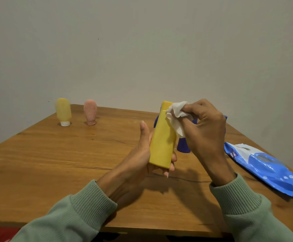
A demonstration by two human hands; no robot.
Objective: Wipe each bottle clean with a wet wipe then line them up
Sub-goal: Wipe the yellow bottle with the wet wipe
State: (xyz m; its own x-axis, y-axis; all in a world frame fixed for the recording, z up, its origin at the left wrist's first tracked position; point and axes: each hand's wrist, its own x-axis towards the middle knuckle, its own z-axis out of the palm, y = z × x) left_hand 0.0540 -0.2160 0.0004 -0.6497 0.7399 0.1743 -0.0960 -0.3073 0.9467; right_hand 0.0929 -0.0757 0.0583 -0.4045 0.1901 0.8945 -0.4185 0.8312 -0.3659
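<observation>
My left hand (143,154) grips a tall yellow bottle (162,137) by its lower part and holds it above the wooden table (55,163), tilted slightly right. My right hand (206,130) pinches a crumpled white wet wipe (178,114) against the bottle's upper right side, near the cap. Behind my right hand stands a dark blue bottle (183,145), mostly hidden. A pale yellow tube bottle (63,111) and a pink tube bottle (90,111) stand on their caps side by side at the far left of the table.
A blue and white wet wipe pack (264,168) lies flat at the table's right edge. A plain wall rises behind the table. The table's near edge runs under my green sleeves.
</observation>
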